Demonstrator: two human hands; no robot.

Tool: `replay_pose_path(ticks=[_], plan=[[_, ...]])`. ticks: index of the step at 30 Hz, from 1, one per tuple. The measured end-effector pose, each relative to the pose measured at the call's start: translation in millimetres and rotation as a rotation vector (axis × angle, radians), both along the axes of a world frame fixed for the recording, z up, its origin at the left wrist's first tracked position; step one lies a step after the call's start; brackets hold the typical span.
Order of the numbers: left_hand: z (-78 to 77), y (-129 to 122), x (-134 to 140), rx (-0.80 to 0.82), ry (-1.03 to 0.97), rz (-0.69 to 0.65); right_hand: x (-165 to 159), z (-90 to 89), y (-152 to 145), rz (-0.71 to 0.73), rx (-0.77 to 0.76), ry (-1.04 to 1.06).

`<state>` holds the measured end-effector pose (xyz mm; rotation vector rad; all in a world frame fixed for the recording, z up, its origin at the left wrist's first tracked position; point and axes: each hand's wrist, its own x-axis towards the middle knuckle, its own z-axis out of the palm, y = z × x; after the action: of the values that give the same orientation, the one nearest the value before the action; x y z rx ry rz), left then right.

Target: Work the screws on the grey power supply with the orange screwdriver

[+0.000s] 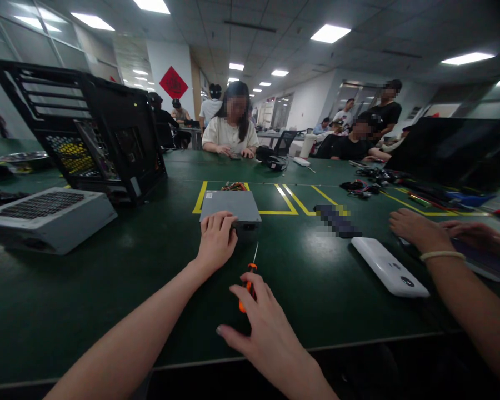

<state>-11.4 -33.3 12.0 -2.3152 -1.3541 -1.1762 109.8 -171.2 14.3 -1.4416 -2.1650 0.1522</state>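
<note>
A grey power supply unit (pixel 233 205) lies on the green table, with a socket on its near side and a bundle of coloured wires behind it. My left hand (pixel 217 239) grips its near left edge, fingers over the top. Closer to me is a screwdriver (pixel 245 303) with an orange and black handle, its thin shaft pointing toward the unit. Above that handle, my right hand (pixel 260 316) is open, thumb well apart from the fingers. Part of the handle is hidden behind the fingers.
A black computer case (pixel 129 139) and a larger power supply (pixel 54 216) stand left. On the right are a blurred dark object (pixel 337 221), a white power bank (pixel 389 266) and a co-worker's hands (pixel 420 230). Another person (pixel 231 128) sits across the table. Cables (pixel 360 188) lie farther right.
</note>
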Motion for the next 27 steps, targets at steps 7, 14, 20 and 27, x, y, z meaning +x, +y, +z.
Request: replay_pose_path(ticks=[7, 14, 20, 27], plan=[[-1.1, 0.7, -0.4, 0.001, 0.013, 0.0, 23.7, -15.1, -2.9, -0.202, 0.293, 0.212], [-1.7, 1.2, -0.1, -0.01, 0.011, 0.011, 28.4, -9.7, -1.3, -0.157, 0.308, 0.333], [-2.0, 1.6, 0.3, -0.012, 0.013, 0.008, 25.5, -8.2, 6.7, -0.166, 0.286, 0.366], [-2.4, 1.9, -0.4, -0.019, 0.016, 0.009, 25.0, -9.1, 11.7, -0.162, 0.279, 0.378]])
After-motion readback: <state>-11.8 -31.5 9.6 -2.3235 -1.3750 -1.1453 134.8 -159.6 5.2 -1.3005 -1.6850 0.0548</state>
